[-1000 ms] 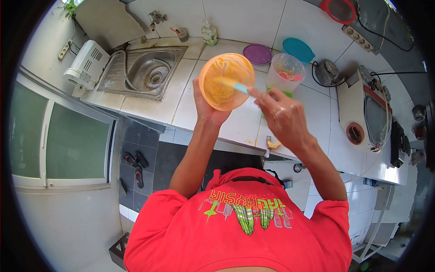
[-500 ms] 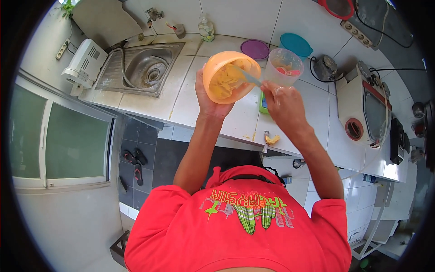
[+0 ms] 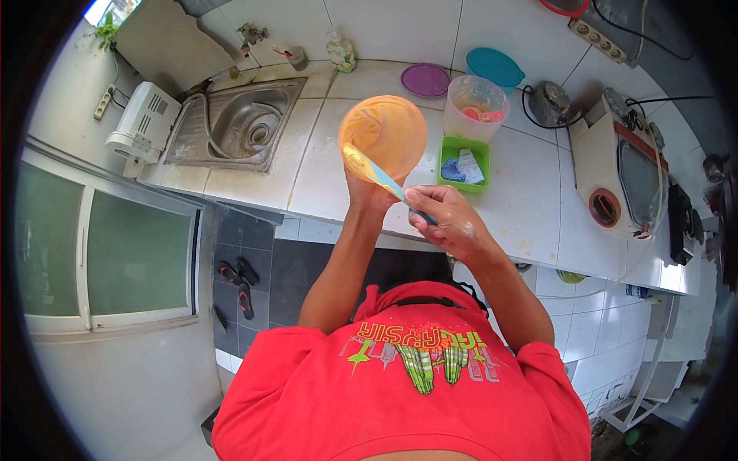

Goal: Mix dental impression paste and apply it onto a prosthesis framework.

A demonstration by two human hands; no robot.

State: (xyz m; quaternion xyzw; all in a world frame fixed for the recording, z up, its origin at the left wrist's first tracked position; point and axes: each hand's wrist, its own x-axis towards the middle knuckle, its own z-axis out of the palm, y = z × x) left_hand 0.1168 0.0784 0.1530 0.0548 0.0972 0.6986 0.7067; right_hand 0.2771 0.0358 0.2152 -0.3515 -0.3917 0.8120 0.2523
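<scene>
A: Where could a hand be passed along the counter [image 3: 317, 169]?
B: Room is left between the sink [image 3: 198, 142] and the bowl [image 3: 407, 134], which is held up by the left hand [image 3: 370, 194]
A: And to the bowl's right?
B: The way is blocked by the green box [image 3: 463, 186] and, just behind it, the clear tub [image 3: 463, 131]; wider room is offered between the green box and the oven [image 3: 607, 170]
A: Over the bowl's near rim?
B: That is crossed by the spatula [image 3: 387, 180], gripped in the right hand [image 3: 452, 223]

1 head-worn fisheye view looks down past the red shirt [image 3: 400, 411] to the nearby hands [image 3: 452, 220] and counter [image 3: 526, 203].
</scene>
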